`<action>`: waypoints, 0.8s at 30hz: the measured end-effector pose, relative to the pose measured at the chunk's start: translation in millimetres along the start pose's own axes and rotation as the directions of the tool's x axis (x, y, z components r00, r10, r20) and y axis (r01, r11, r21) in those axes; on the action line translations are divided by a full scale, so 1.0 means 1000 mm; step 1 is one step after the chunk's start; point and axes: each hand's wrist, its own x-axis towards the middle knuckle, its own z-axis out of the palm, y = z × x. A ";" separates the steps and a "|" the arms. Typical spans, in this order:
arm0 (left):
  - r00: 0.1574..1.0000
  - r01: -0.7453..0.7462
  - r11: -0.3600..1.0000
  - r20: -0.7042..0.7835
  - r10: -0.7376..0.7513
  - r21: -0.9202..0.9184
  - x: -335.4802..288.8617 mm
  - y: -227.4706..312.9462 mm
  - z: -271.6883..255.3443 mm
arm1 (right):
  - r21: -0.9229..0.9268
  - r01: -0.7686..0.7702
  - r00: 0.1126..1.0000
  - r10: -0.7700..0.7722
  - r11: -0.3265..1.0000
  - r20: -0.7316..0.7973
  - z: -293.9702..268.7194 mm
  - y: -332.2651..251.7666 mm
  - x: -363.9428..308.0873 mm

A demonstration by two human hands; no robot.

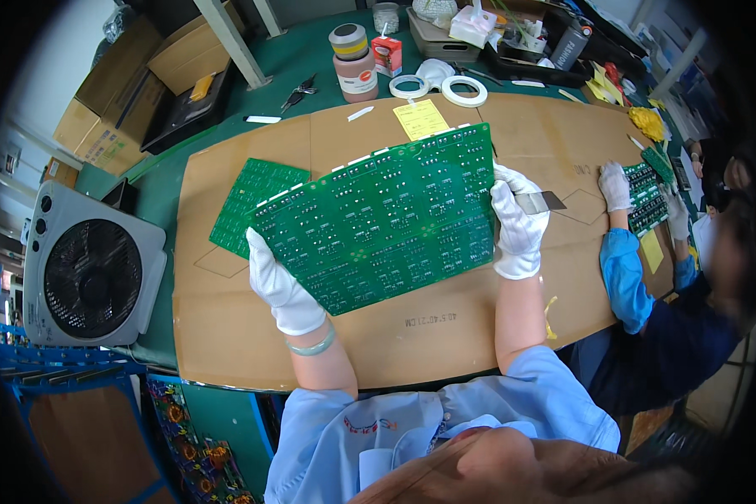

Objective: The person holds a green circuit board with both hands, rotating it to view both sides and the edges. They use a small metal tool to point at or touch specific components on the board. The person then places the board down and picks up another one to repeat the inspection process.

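At the far left I have a grey box fan [92, 273] standing beside the brown cardboard sheet [378, 349] that covers the work surface. Moving right, a smaller-looking green circuit board [248, 200] lies on that sheet, partly hidden behind the large green circuit board [382, 223] and just beyond the left hand [281, 290]. That gloved hand grips the large board's left edge, thumb side toward me; I cannot see its fingers behind the board. The board sits in the middle of my view, spanning both hands, and looks raised off the cardboard. Its long axis slants from the left hand up and away to the right, so its right end reaches farther from the body. Above its far edge I see a yellow paper slip [420, 119] and two white tape rolls, the right one [464, 91] lying flat. The right hand [517, 239], gloved too, closes on the board's right edge and also carries a flat grey blade [549, 202]. This is the relation I watch: the blade juts right, away from the board, with the right hand between them. At far right, a co-worker's gloved hand [615, 186] touches another circuit board [646, 198].
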 end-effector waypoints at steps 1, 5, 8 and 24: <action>1.000 -0.002 1.000 -0.011 0.002 0.004 0.000 0.000 0.002 | 0.003 -0.008 1.000 0.008 1.000 0.004 0.000 0.000 0.000; 1.000 -0.024 0.998 -0.015 0.025 0.051 0.002 0.001 0.000 | -0.048 0.021 1.000 -0.020 0.999 0.019 0.001 -0.003 0.000; 1.000 -0.004 1.000 -0.008 0.004 -0.006 0.001 0.000 0.000 | -0.079 0.028 0.999 -0.027 0.996 0.016 -0.002 -0.002 0.000; 0.995 -0.019 0.998 0.098 0.025 -0.064 -0.001 0.002 -0.010 | -0.070 -0.020 0.999 0.022 0.997 0.038 -0.007 0.000 -0.001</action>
